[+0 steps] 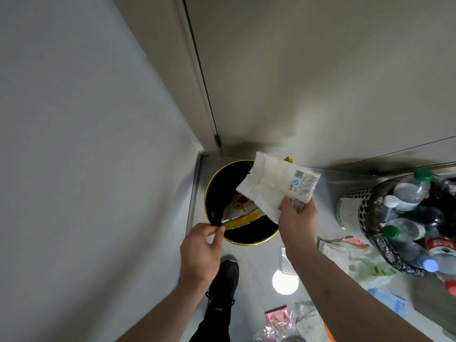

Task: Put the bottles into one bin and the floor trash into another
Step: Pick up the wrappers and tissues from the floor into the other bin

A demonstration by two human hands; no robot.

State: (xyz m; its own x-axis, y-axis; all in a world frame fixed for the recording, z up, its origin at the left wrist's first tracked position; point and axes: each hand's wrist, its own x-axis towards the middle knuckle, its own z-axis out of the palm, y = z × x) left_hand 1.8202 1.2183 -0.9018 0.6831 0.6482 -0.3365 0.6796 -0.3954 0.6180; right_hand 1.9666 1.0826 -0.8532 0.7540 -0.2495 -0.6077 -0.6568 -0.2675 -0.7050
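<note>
A round bin with a yellow rim point(209, 183) and a black liner stands in the corner, with yellow and white wrappers inside. My left hand point(199, 250) pinches the black liner point(218, 215) at the bin's near left edge. My right hand point(297, 215) grips a white printed packet point(274, 186) above the bin's right side. At the right, a perforated metal bin point(355, 208) with a black bag holds several plastic bottles point(409, 191).
Floor trash lies at the lower right: a clear plastic bag point(362, 262), a pink wrapper point(277, 317), a blue packet point(389, 302), a small clear sachet point(286, 260). My black shoe point(223, 290) is below the yellow bin. Walls close in at left and behind.
</note>
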